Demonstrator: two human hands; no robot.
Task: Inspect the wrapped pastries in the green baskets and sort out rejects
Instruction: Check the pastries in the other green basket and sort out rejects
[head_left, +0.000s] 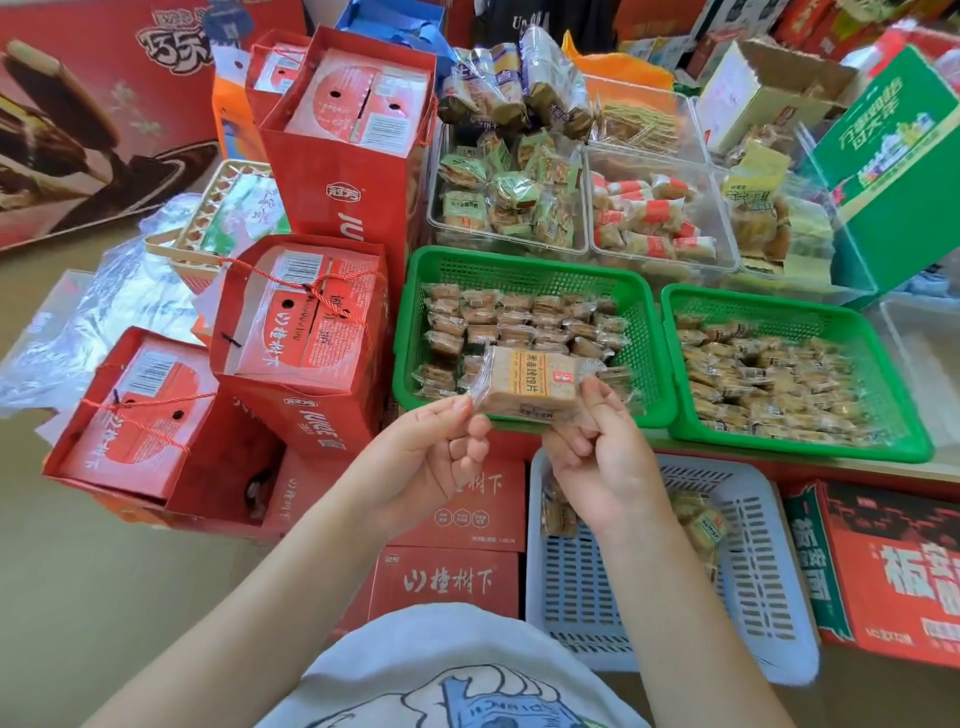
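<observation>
One clear-wrapped pastry (530, 384) with a yellow label strip is held level above the left green basket (519, 265), where small wrapped pastries (519, 317) lie in rows. The right green basket (769, 306) holds a loose heap (769, 379)

You hold a pastry (524, 387) sealed in clear, glossy plastic film with a matt paper-like label. Just behind it, the left green basket (524, 265) is shiny moulded plastic mesh, like the right green basket (789, 312). Below the pastry, the pale basket (769, 571) is slotted plastic. Left of it stand smooth red paper bags (332, 171) with twisted cord handles.
</observation>
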